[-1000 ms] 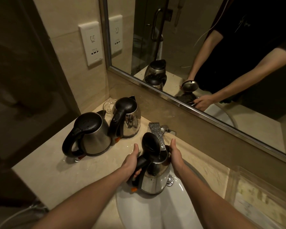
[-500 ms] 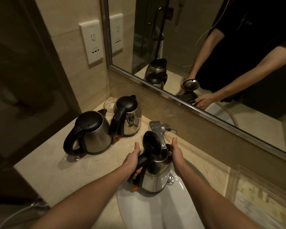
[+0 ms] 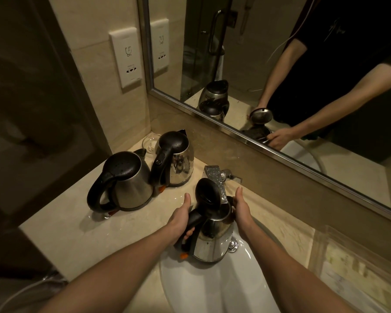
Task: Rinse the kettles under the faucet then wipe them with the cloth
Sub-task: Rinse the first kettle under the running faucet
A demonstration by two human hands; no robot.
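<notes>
A steel kettle (image 3: 215, 240) with its black lid flipped up is held over the white sink (image 3: 212, 285), right under the chrome faucet (image 3: 215, 177). My left hand (image 3: 181, 220) grips its black handle, thumb pointing up. My right hand (image 3: 240, 208) holds the kettle's right side near the rim, thumb raised. Two more steel kettles with black lids shut stand on the counter to the left: one (image 3: 127, 181) nearer, one (image 3: 176, 159) behind it by the wall. No cloth is in view.
Beige marble counter (image 3: 77, 236) runs left of the sink. A clear glass (image 3: 149, 143) stands in the corner behind the kettles. A wall socket (image 3: 127, 57) is above. The mirror (image 3: 280, 64) runs along the back. A clear tray (image 3: 348, 267) sits at right.
Both hands and the held kettle stay almost in place under the faucet; the view has shifted slightly.
</notes>
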